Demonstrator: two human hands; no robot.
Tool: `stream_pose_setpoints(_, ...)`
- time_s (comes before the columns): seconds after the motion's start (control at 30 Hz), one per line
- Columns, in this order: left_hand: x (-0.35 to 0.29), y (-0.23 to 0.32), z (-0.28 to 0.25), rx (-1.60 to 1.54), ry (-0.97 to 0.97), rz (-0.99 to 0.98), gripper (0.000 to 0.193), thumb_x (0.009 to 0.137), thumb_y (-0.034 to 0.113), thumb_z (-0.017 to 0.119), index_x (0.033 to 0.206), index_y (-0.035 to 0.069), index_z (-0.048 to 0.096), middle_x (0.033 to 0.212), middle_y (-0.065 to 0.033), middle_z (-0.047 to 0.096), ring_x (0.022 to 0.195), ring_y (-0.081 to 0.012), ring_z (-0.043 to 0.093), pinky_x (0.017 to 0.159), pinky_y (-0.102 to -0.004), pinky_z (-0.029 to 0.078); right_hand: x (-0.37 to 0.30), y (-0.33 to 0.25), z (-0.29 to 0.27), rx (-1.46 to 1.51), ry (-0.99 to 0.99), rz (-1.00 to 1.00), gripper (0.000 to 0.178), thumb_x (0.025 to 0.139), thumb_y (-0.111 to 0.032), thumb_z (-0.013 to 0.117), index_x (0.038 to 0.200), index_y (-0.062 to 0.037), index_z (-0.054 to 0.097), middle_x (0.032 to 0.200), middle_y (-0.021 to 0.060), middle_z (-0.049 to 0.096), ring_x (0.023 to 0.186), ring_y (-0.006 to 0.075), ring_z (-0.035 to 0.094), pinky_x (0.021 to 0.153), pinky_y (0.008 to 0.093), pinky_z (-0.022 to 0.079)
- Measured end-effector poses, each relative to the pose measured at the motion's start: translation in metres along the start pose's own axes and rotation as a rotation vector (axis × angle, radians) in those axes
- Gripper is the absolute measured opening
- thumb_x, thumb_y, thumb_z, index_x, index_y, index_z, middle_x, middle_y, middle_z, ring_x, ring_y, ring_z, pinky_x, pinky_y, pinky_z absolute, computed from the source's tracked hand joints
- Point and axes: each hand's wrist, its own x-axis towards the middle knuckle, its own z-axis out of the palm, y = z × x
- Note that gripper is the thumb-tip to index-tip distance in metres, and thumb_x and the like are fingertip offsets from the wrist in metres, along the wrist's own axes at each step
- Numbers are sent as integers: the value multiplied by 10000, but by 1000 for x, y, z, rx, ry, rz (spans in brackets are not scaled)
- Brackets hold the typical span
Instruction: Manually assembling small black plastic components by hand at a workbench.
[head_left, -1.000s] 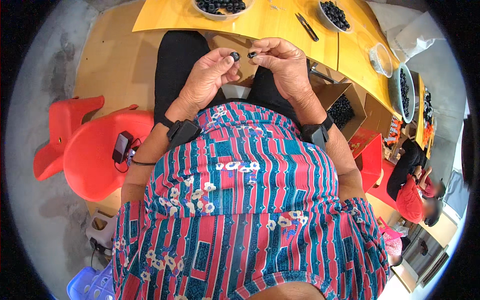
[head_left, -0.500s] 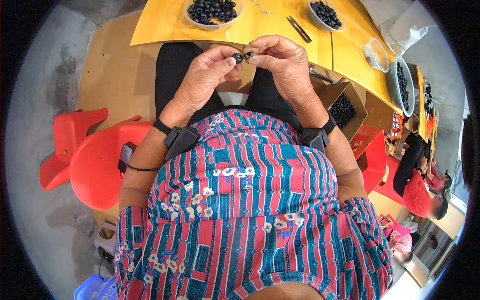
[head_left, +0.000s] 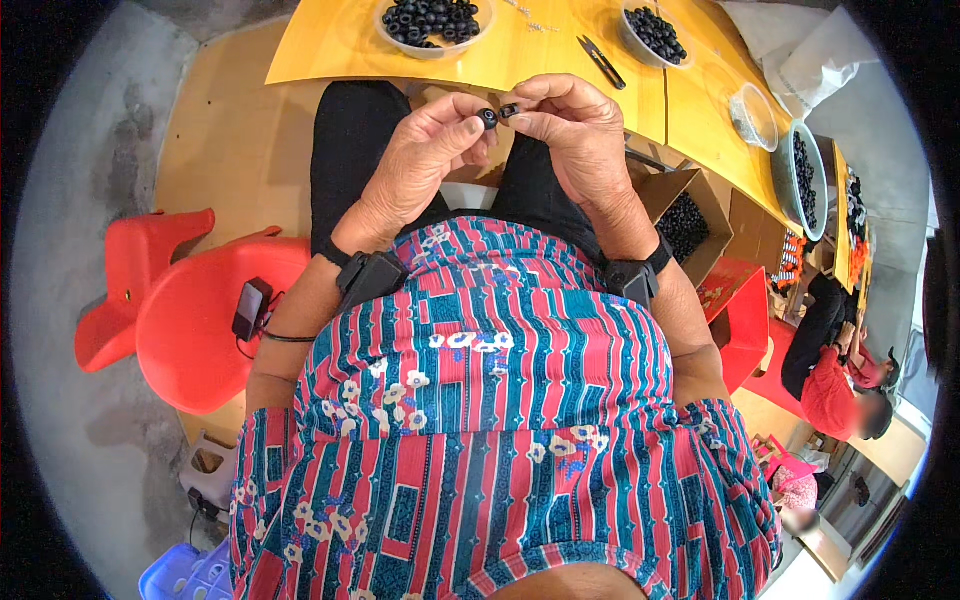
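My left hand (head_left: 425,152) pinches a round black bead-like piece (head_left: 488,119) with a hole in its face, between thumb and forefinger. Close beside it, my right hand (head_left: 575,130) grips a smaller black plastic piece (head_left: 509,110) with an opening in it, by thumb and fingertips. Both pieces are nearly touching, held above my lap at the near edge of the yellow table (head_left: 335,45). Just beyond my hands, a clear bowl (head_left: 388,40) contains round black pieces (head_left: 432,20) with holes. Farther right is a second clear bowl (head_left: 640,52) of small black parts.
Black thread snips (head_left: 601,62) lie between the bowls. To the right are a clear tub (head_left: 752,115), a pale blue basin (head_left: 786,175) and a cardboard box (head_left: 727,215) of black parts. Red chairs (head_left: 190,335) stand at my left; people (head_left: 835,395) sit far right.
Both hands and their pieces have shifted slightly right in the picture. The left piece has turned so its hole shows more plainly. Both grips are kept.
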Motion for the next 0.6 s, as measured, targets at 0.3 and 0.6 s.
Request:
stream_pose_setpoints(0.3,-4,-8,-9,5,41,-34,197,897,168,537,1054,50,535,870,-16,575,775,-106,547,766,-293,486,-3,11,2,37,8,21,260,700,127,636,928,3,632,846,50,632,792,117,598,742,241,506)
stream_pose_setpoints(0.6,-9,-12,-9,3,38,-5,237,890,213,558,1058,47,544,873,-18,594,780,-80,553,743,-233,463,-9,19,2,172,-22,70,257,709,124,633,934,0,624,874,55,630,816,132,600,766,259,508)
